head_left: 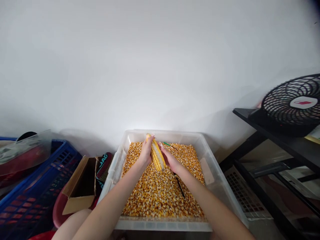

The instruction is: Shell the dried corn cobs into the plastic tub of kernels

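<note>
An ear of corn [157, 158] is held above a bed of loose yellow kernels [160, 196]. A pale strip without kernels runs along its length. My left hand [145, 151] is closed round the ear's left side, with the thumb near its upper end. On the other side, my right hand [168, 157] presses against the ear with bent fingers, partly hidden. Beneath both hands, the kernels fill much of a clear plastic bin [220, 183]. A thin black stick-like thing [180, 187] lies on the kernels, and a small green piece [167, 144] shows behind my right hand.
Left of the bin stand an open cardboard box [81, 181] in a red basin [58, 206], and a blue crate [42, 186]. A black fan [295, 101] rests on a dark rack [282, 146] at the right. A white wall [155, 66] rises behind.
</note>
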`<move>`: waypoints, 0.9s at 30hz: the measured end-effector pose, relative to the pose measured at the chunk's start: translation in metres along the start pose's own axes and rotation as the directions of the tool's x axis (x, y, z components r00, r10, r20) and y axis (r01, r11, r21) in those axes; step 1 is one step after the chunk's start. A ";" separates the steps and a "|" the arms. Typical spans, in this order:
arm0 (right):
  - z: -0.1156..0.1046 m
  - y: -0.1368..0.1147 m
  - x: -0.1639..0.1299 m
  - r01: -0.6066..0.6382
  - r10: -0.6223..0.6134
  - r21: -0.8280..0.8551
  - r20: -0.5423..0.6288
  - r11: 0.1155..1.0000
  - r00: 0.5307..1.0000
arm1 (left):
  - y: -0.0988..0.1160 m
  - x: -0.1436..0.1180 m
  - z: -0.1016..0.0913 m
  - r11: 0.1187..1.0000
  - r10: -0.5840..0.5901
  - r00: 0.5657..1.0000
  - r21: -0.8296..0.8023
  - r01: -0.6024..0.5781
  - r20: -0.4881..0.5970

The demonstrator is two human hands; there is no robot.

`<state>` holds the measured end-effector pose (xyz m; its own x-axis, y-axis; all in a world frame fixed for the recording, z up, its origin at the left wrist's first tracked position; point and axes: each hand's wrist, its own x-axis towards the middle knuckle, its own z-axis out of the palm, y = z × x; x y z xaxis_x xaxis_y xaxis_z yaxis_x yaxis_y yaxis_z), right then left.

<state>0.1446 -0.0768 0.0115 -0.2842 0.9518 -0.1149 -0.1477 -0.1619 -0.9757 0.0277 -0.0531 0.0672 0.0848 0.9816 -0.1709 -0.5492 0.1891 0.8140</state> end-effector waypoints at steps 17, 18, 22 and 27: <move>-0.078 0.054 0.030 -0.051 -0.324 -0.774 -0.322 0.631 0.890 | -0.026 0.011 -0.017 0.969 -0.083 0.971 0.244 0.027 0.223; -0.078 0.054 0.031 -0.055 -0.303 -0.761 -0.322 0.647 0.897 | -0.026 0.010 -0.016 0.970 -0.095 0.968 0.241 0.038 0.232; -0.080 0.054 0.032 -0.088 -0.193 -0.679 -0.327 0.729 0.925 | -0.022 0.009 -0.015 0.972 -0.135 0.960 0.221 0.080 0.247; -0.084 0.049 0.028 -0.152 -0.015 -0.531 -0.296 0.834 0.955 | -0.021 0.008 -0.014 0.974 -0.153 0.960 0.202 0.106 0.233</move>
<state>0.2091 -0.0365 -0.0555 0.0116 0.9885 -0.1505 0.4231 -0.1413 -0.8950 0.0279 -0.0491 0.0410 0.3594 0.9195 -0.1591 -0.3579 0.2933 0.8865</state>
